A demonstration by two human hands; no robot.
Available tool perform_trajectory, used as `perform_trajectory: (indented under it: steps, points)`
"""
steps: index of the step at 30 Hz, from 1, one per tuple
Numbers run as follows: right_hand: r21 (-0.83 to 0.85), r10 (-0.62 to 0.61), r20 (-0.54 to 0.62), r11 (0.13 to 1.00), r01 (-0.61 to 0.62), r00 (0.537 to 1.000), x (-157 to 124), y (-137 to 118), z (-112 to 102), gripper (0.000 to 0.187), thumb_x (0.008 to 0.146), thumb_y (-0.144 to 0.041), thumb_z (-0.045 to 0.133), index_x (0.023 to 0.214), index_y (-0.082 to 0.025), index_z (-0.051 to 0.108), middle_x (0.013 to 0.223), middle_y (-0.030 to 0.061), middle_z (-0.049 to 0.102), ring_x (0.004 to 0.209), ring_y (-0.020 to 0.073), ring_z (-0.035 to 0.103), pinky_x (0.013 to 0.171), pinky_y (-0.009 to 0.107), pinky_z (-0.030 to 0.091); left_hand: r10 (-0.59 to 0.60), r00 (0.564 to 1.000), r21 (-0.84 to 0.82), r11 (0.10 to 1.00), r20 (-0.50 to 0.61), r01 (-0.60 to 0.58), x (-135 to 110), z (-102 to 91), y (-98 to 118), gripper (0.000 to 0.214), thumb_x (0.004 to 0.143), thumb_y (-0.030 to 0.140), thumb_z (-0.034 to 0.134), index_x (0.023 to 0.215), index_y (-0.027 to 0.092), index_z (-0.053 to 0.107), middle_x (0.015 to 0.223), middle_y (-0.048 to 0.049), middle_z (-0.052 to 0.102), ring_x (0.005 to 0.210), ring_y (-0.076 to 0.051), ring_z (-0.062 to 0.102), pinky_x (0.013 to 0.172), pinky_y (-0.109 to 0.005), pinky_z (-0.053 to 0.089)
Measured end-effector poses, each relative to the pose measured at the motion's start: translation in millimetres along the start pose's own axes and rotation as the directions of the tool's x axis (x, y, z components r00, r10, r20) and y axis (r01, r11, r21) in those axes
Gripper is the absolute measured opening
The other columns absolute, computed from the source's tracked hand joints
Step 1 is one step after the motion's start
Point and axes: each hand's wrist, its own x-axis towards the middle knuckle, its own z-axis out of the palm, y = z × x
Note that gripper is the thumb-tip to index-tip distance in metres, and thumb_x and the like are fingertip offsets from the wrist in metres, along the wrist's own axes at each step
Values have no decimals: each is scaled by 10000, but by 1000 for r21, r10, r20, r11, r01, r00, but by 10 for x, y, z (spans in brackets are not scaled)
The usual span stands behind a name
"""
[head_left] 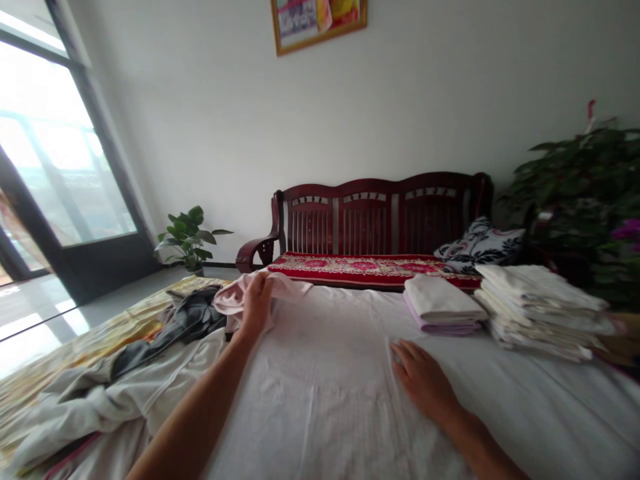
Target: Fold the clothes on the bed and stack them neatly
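Left hand (pixel 256 301): arm reaches far forward, fingers closed on a pink cloth (pixel 293 287), gripping it from above. The cloth is crumpled and lies at the far left edge of the sheet (pixel 325 393), touching the heap (pixel 120 387).

Right hand (pixel 423 379): open, palm down, fingers spread flat on the sheet. It holds nothing and is well apart from the pink cloth.

Surface: the white sheet covers the whole work area, mostly smooth with light creases. Can't tell whether a bed or a tabletop is under it.

Left side: the heap is unfolded laundry, pale grey-white pieces with a dark garment (pixel 185 323) on top, just beside the pink cloth. A yellow patterned cloth (pixel 95 337) lies beyond it at the edge.

Right side: a small stack (pixel 440 301) of folded pieces, white over lilac. Just beside it to the right is a big stack (pixel 540 303) of folded white pieces, taller and a bit uneven. Both sit at the far edge, ahead of the right hand.

Room: a dark wooden bench (pixel 370 213) stands against a white wall (pixel 225 120), with a red floral seat cover (pixel 360 268) and a black-and-white cushion (pixel 480 245) at its right end. There is a small plant (pixel 189 237) on the floor left of the bench and a large plant (pixel 585 180) at right. A glass door (pixel 55 167) at left is bright. A framed picture (pixel 319 20) hangs above, cut off by the top edge.
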Motion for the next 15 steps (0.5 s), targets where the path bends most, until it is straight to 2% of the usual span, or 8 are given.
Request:
perform_trajectory:
  steps: [2, 3, 4, 5, 6, 7, 11, 15]
  points:
    - [33, 22, 14, 999, -22, 1000, 5, 24, -7, 373, 904, -241, 442, 1171, -153, 687, 1222, 159, 701, 1152, 294, 645, 1012, 482, 514, 81, 965, -163, 986, 250, -41, -280, 223, 238, 170, 913, 309, 486, 919, 179, 595, 846, -21, 652, 793, -157, 595, 718, -247, 483]
    - [59, 41, 26, 997, -42, 999, 11, 38, -14, 380, 899, -236, 436, 1172, -151, 686, 1219, 158, 703, 1151, 291, 647, 1012, 477, 515, 124, 922, -201, 978, 368, -51, -428, 316, 328, 148, 905, 288, 504, 890, 179, 603, 835, -24, 659, 783, -154, 601, 716, -245, 483]
    - [88, 68, 39, 994, -71, 997, 19, 51, -25, 392, 896, -233, 424, 1177, -147, 683, 1217, 159, 704, 1149, 285, 649, 1011, 467, 517, 170, 855, -234, 971, 490, -59, -567, 394, 391, 129, 896, 262, 525, 903, 178, 622, 870, -35, 682, 815, -158, 621, 743, -248, 491]
    - [118, 104, 57, 987, -110, 993, 28, 63, -39, 407, 895, -232, 410, 1186, -139, 679, 1217, 161, 703, 1148, 278, 651, 1010, 455, 519, 201, 797, -248, 966, 570, -66, -685, 452, 426, 131, 893, 238, 534, 938, 179, 642, 921, -47, 704, 859, -165, 640, 779, -255, 500]
    - [146, 142, 78, 977, -152, 987, 38, 71, -55, 422, 894, -233, 397, 1195, -129, 675, 1219, 166, 701, 1148, 272, 652, 1011, 442, 519, 208, 770, -230, 970, 603, -81, -776, 490, 433, 140, 889, 216, 539, 962, 182, 654, 954, -52, 718, 886, -170, 652, 810, -266, 506]
    - [171, 180, 100, 966, -195, 979, 49, 76, -72, 436, 894, -233, 387, 1204, -117, 671, 1224, 171, 697, 1151, 267, 651, 1015, 430, 517, 195, 767, -184, 978, 611, -101, -834, 509, 413, 161, 885, 196, 539, 988, 189, 662, 985, -52, 726, 912, -177, 659, 841, -283, 511]
    - [234, 243, 160, 932, -276, 957, 79, 61, -133, 444, 882, -225, 391, 1204, -123, 679, 1236, 170, 691, 1165, 262, 641, 1040, 409, 491, 115, 871, 204, 950, 477, -237, -786, 434, 148, 279, 849, 97, 508, 1018, 220, 692, 1067, -53, 721, 1031, -227, 644, 968, -389, 484]
    - [269, 183, 162, 937, -222, 970, 79, 28, -164, 418, 881, -214, 411, 1174, -137, 699, 1214, 163, 696, 1151, 262, 638, 1038, 412, 483, 88, 865, 438, 834, 495, -335, -692, 340, -177, 386, 796, 85, 591, 1132, 241, 700, 1301, -76, 651, 1295, -304, 514, 1108, -464, 379]
